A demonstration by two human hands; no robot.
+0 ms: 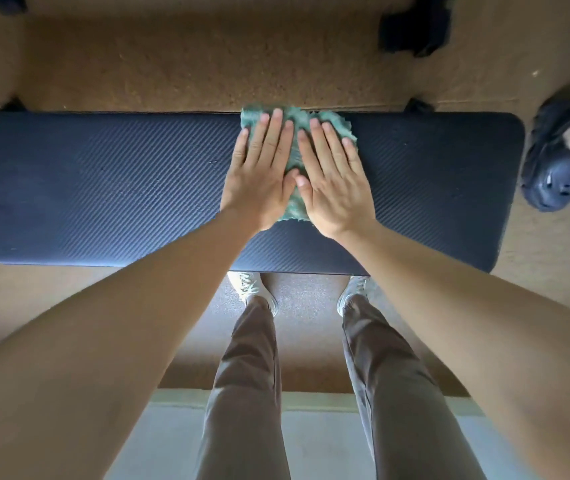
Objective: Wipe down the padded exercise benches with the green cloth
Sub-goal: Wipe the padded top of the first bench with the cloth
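Now the left hand (pixel 259 174) and right hand (pixel 332 181) are pressing flat, fingers straight, on the green cloth (pixel 295 123) at the far edge of the bench (pixel 103 188), ideally keeping even pressure along its length.

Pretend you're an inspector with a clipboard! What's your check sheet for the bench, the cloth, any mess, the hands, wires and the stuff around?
Surface: dark blue padded bench with a ribbed top, running left to right.
Job's things: green cloth lies crumpled on the bench, reaching its far edge.
Clutter: a black thing on the floor beyond the bench, too blurred to name.
Hands: left hand and right hand lie flat side by side, fingers straight, pressing on the cloth.
Cables: nothing seen.
Surroundings: brown floor; another person's foot in a dark blue shoe by the bench's right end; the wearer's pale shoes at the near edge.
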